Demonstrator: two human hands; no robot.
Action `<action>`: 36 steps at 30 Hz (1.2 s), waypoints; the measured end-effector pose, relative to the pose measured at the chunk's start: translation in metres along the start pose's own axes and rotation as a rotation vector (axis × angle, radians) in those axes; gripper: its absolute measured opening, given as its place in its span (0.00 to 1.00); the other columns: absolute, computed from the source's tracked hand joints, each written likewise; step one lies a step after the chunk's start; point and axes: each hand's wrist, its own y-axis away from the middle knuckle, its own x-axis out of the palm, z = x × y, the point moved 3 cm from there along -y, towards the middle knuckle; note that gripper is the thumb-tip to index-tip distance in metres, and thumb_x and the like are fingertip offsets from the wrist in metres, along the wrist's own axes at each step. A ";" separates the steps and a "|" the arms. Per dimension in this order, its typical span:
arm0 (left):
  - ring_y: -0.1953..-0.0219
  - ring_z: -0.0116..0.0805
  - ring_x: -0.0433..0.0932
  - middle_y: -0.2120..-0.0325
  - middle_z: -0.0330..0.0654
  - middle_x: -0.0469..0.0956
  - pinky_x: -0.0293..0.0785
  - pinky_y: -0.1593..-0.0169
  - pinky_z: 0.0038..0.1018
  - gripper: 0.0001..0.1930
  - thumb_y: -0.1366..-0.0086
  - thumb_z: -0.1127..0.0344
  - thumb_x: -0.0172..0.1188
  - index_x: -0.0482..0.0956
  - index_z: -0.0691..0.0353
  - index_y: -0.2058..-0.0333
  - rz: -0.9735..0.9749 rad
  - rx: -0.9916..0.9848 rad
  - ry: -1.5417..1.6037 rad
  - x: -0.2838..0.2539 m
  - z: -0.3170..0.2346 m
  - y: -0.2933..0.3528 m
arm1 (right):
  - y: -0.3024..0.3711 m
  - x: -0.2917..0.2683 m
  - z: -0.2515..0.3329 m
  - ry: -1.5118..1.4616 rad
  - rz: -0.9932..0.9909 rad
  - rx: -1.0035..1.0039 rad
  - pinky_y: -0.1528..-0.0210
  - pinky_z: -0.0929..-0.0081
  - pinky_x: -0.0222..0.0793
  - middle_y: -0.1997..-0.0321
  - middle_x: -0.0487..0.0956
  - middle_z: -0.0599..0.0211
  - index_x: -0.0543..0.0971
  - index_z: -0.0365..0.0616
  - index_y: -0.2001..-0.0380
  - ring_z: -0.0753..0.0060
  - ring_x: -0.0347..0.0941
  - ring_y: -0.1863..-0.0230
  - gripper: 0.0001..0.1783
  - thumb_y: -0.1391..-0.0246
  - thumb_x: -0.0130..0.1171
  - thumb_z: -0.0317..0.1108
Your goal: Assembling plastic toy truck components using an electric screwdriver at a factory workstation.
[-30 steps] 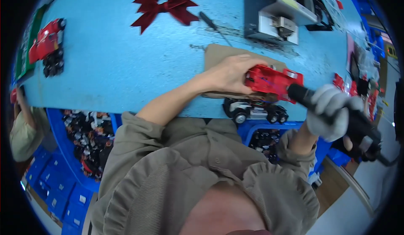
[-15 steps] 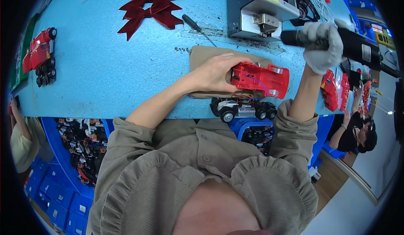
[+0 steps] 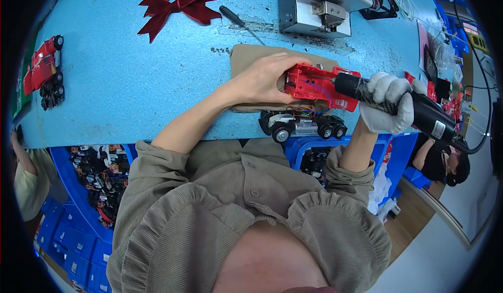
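My bare left hand (image 3: 267,78) grips the left end of a red toy truck body (image 3: 314,91), which lies with its hollow underside up on a folded brown cloth (image 3: 243,57). In my gloved right hand (image 3: 390,101) is a black electric screwdriver (image 3: 429,114). Its front end reaches over the truck body; the tip against the red plastic is hard to make out. Just nearer to me, a toy truck chassis (image 3: 304,126) with black wheels and silver parts lies at the table edge. Thin coloured wires run between chassis and body.
A finished-looking red truck (image 3: 46,70) stands far left. Dark red velvet bows (image 3: 181,4), a hand screwdriver (image 3: 238,19) and a grey metal machine (image 3: 322,10) are farther back. Blue bins (image 3: 89,183) of parts stand below the table edge. Co-workers (image 3: 445,159) sit at both sides.
My right hand has brought the electric screwdriver down and left, from beside the machine to over the truck body. My left hand keeps its grip. The whole view has shifted slightly.
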 end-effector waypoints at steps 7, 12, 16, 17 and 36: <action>0.55 0.43 0.72 0.57 0.47 0.73 0.68 0.50 0.33 0.33 0.60 0.66 0.68 0.68 0.62 0.51 -0.004 0.015 -0.010 0.000 -0.003 0.001 | 0.000 0.001 0.000 -0.002 0.041 0.031 0.78 0.73 0.59 0.85 0.61 0.74 0.67 0.48 0.53 0.76 0.59 0.85 0.18 0.50 0.45 0.35; 0.56 0.43 0.72 0.58 0.47 0.73 0.68 0.51 0.33 0.33 0.59 0.65 0.68 0.68 0.62 0.51 -0.031 0.011 -0.005 -0.003 -0.001 0.001 | -0.005 0.006 -0.006 -0.039 0.104 0.041 0.77 0.72 0.60 0.84 0.62 0.73 0.67 0.49 0.55 0.76 0.60 0.85 0.17 0.50 0.46 0.34; 0.57 0.44 0.72 0.59 0.47 0.73 0.69 0.53 0.33 0.33 0.59 0.63 0.68 0.68 0.61 0.51 -0.028 -0.031 -0.025 -0.006 0.002 0.002 | -0.006 0.027 -0.008 0.026 0.107 0.006 0.77 0.72 0.60 0.83 0.62 0.72 0.67 0.48 0.58 0.75 0.60 0.85 0.14 0.50 0.46 0.34; 0.58 0.44 0.72 0.60 0.47 0.73 0.69 0.53 0.34 0.32 0.58 0.62 0.68 0.68 0.61 0.52 -0.035 0.016 -0.009 -0.005 -0.001 0.000 | -0.006 0.032 -0.007 0.079 0.132 0.009 0.78 0.73 0.61 0.83 0.62 0.71 0.66 0.47 0.59 0.75 0.60 0.85 0.13 0.50 0.46 0.33; 0.58 0.46 0.72 0.64 0.48 0.73 0.68 0.54 0.35 0.31 0.58 0.57 0.68 0.68 0.62 0.55 -0.124 0.126 0.005 -0.007 -0.008 -0.001 | -0.003 0.025 0.076 0.279 0.146 -0.150 0.74 0.73 0.63 0.83 0.66 0.68 0.71 0.44 0.70 0.69 0.63 0.83 0.06 0.53 0.48 0.30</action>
